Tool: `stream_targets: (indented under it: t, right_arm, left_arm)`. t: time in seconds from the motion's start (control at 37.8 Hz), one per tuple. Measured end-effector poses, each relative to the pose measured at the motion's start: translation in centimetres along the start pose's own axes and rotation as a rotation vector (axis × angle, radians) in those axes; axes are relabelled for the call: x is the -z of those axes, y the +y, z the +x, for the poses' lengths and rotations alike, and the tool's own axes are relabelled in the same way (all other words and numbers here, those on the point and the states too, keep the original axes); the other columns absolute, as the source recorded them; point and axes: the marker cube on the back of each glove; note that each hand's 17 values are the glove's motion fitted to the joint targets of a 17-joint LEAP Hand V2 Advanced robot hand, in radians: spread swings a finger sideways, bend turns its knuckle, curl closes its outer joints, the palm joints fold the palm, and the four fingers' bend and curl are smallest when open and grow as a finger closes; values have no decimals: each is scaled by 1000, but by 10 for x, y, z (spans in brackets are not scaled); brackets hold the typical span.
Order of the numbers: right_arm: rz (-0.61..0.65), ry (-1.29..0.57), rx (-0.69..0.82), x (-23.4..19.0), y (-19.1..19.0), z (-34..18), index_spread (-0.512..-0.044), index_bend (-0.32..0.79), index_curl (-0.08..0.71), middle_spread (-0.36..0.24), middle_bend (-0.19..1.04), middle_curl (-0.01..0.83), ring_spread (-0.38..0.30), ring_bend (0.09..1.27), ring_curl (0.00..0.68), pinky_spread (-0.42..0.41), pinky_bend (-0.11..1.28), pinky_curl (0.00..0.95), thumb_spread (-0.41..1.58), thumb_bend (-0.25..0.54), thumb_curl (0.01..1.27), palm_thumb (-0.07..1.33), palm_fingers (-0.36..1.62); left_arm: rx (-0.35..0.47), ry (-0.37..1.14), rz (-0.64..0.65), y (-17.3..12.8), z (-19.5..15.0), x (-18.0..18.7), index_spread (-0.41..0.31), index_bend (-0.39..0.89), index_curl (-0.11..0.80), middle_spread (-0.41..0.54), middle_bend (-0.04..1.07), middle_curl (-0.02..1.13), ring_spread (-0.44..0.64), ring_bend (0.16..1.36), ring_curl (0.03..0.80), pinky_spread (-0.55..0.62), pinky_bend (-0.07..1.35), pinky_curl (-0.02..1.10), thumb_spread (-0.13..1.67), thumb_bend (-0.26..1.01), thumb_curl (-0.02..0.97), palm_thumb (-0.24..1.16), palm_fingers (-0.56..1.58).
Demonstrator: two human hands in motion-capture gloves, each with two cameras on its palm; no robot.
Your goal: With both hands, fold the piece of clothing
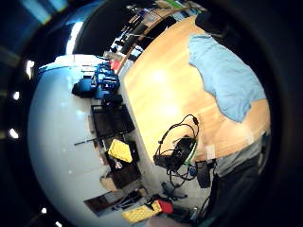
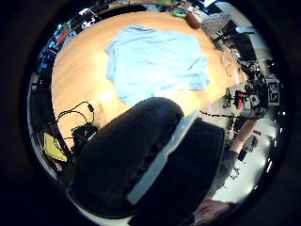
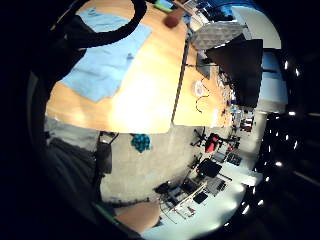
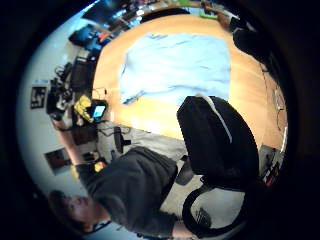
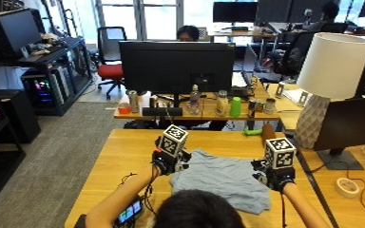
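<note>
A light blue garment (image 5: 224,178) lies spread flat on the wooden table (image 5: 125,152) in front of me. The palm views show it from well above, the garment (image 2: 155,61) (image 4: 180,65) lying on the wood with nothing on it. My left hand (image 5: 163,164) hovers over the garment's left edge. My right hand (image 5: 272,178) hovers at its right edge. Neither hand holds cloth, and no fingers show in the palm views. My head (image 2: 127,160) fills much of the left thumb side view.
A phone (image 5: 130,212) and a black cable (image 5: 129,178) lie near the table's left front. A brown bottle (image 5: 268,130) and a green object (image 5: 252,132) sit at the far edge. A white lamp (image 5: 325,80) and a tape roll (image 5: 346,186) stand at the right.
</note>
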Motion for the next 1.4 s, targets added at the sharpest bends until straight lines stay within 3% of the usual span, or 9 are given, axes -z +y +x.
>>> stream_targets:
  t: [0.03,0.21,0.53,0.71,0.9,1.06,1.24,1.4]
  right_arm:
    - [1,1,0,1,0,0,-137,177,52,-16,290,85,-16,424,85,60,373,78,427,245,46,354,773]
    - [17,-4,11,5,3,-4,-220,146,167,-25,291,181,-25,460,212,99,388,194,878,301,81,434,722]
    - [-26,-6,27,1,0,1,-258,130,216,-30,265,263,-31,450,270,120,384,257,1214,290,118,456,705]
    - [-22,-5,11,-4,-2,10,-274,108,220,-34,252,296,-32,454,295,124,391,283,1214,256,149,494,665]
    - [-31,-9,-10,-3,-1,15,-278,101,217,-35,247,322,-32,462,311,126,397,301,1200,214,177,524,650]
    - [-32,-15,-7,-4,-2,14,-280,107,218,-36,242,340,-36,464,323,126,399,313,1188,178,194,545,643]
    - [-50,-11,10,-13,-4,8,-281,107,220,-37,237,356,-42,464,334,126,400,324,1178,141,214,572,639]
    - [-68,-4,15,-22,-8,6,-288,106,219,-42,233,368,-44,464,341,126,401,331,1173,109,227,591,635]
  left_arm:
    - [2,-1,-2,0,0,0,-39,104,27,67,118,18,85,468,91,126,399,88,346,-65,3,-84,325]
    - [19,-6,-26,3,-2,-5,-63,133,89,115,148,84,143,575,191,210,469,190,637,-68,28,-88,247]
    - [31,35,-43,-4,-7,-13,-70,145,164,142,165,142,175,637,241,255,500,253,826,-73,63,-95,196]
    - [31,37,-37,-6,-4,-13,-49,146,194,146,166,168,182,654,256,261,509,274,864,-68,81,-85,183]
    - [27,96,94,-3,0,-12,-38,171,223,145,175,193,174,662,267,253,508,288,895,-49,104,-52,211]
    - [6,130,47,7,12,-16,-48,191,261,116,169,215,132,642,266,208,477,290,970,-7,135,19,294]
    - [-79,121,-4,3,37,-52,-60,218,309,106,149,225,116,611,270,191,443,297,1029,-3,169,67,319]
    - [-152,148,-141,-11,73,-120,-87,237,340,59,167,236,76,569,261,156,443,301,1029,10,206,159,450]
